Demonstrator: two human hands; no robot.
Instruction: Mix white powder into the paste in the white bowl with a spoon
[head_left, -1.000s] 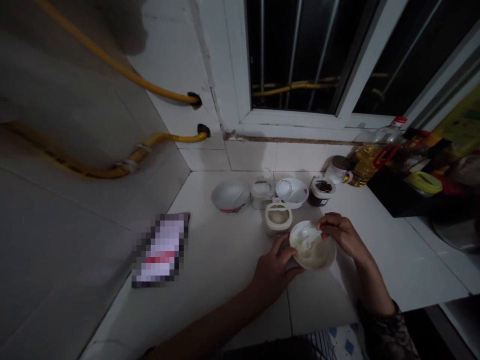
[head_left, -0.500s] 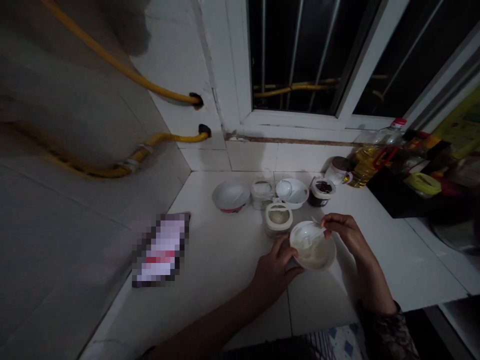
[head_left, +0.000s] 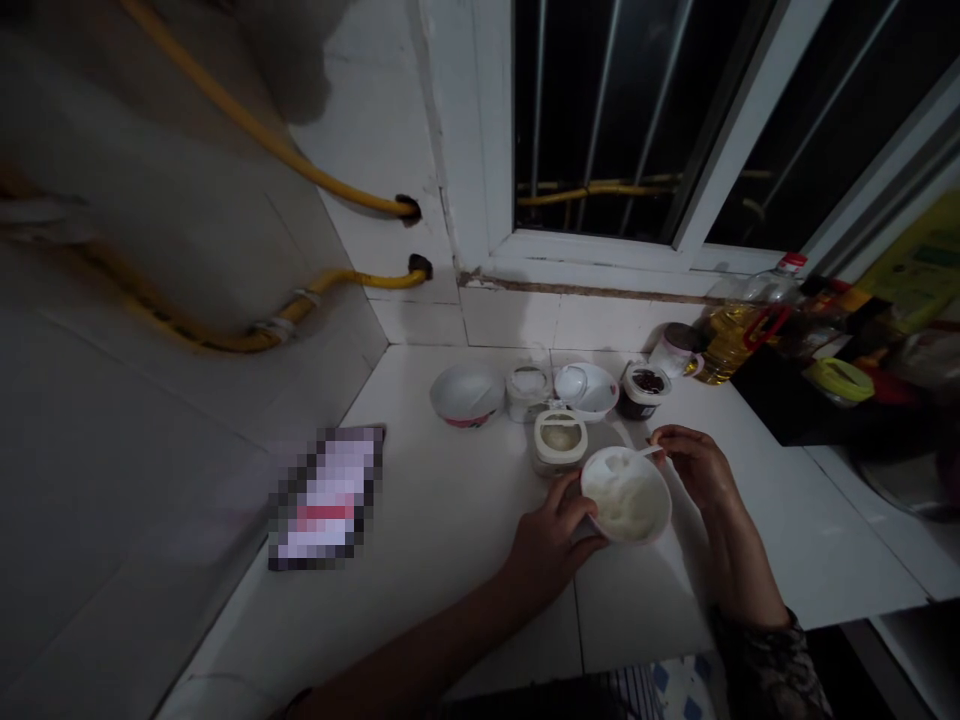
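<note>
In the head view, my left hand [head_left: 551, 530] grips the near-left rim of a tilted white bowl [head_left: 663, 508], thumb at the edge and fingers around the side. Pale powdery or grainy stuff [head_left: 626, 508] covers the bowl's bottom. Pinched in the fingers of my right hand [head_left: 699, 466] is the handle of a white spoon [head_left: 649, 451], its head over the far side of the bowl. Just behind the bowl stands a square jar [head_left: 559, 445] with pale contents. Farther back are another jar [head_left: 527, 393] and a white bowl [head_left: 602, 393] containing a round white item [head_left: 570, 382].
A wide bowl [head_left: 466, 396] stands back left, a jar with dark contents [head_left: 643, 391] back right. Beyond it are a lidded mug [head_left: 676, 350], an oil bottle [head_left: 726, 340] and a black box [head_left: 776, 395]. A blurred-out flat item [head_left: 330, 495] lies left. Yellow pipes [head_left: 277, 150] cross the wall.
My right hand has drawn the spoon slightly right, and its head now sits nearer the bowl's far rim. The bowl stays in my left hand. The view has shifted slightly.
</note>
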